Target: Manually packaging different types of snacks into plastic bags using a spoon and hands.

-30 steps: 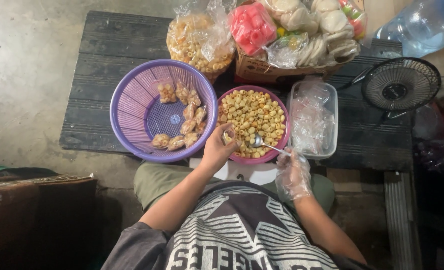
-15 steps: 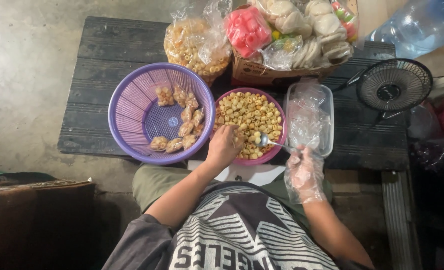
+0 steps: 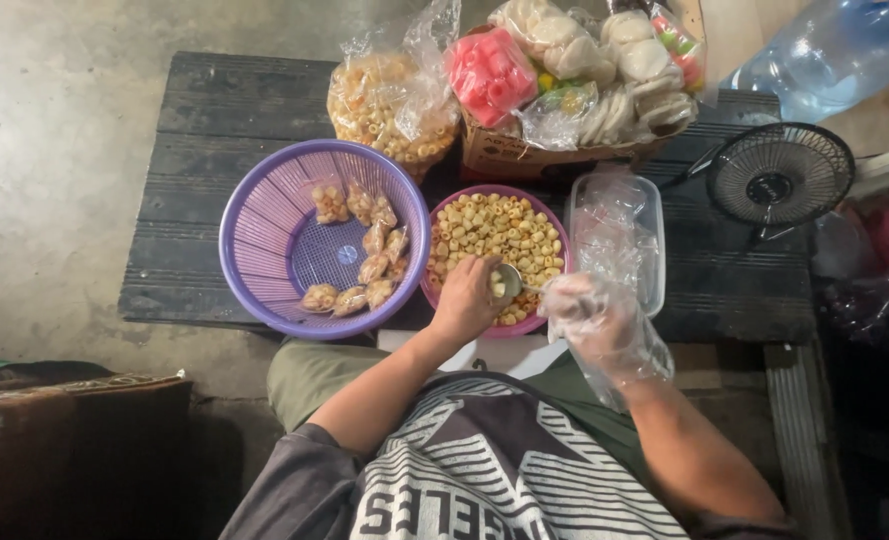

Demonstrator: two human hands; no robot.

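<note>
Directly in front of the seated person, a pink bowl (image 3: 554, 222) full of small ring-shaped snacks (image 3: 489, 225) is set on a dark wooden bench (image 3: 214, 110), and both hands are gathered at its near rim. The left hand (image 3: 467, 297), bare, is curled over the near edge of the bowl with its fingers closed around something small that cannot be made out. The right hand (image 3: 599, 322), covered by a loose clear plastic glove, is closed on the handle of a metal spoon (image 3: 507, 282), whose bowl is loaded with a few snacks and is held just beside the left hand's fingertips, above the near part of the heap. Just to the left of the bowl, touching it, a purple basket (image 3: 264, 230) is seen with several small filled packets (image 3: 364, 250) lying inside. To the right of the bowl, a clear plastic tub (image 3: 654, 250) stuffed with empty clear bags is placed, just beyond the gloved hand. Behind the bowl, a large bag of the same snacks (image 3: 389, 95) and a cardboard box (image 3: 509, 155) piled with bagged crackers and pink sweets are stood. Further right, a small black fan (image 3: 779, 180) and a large blue water bottle (image 3: 824, 55) are seen
</note>
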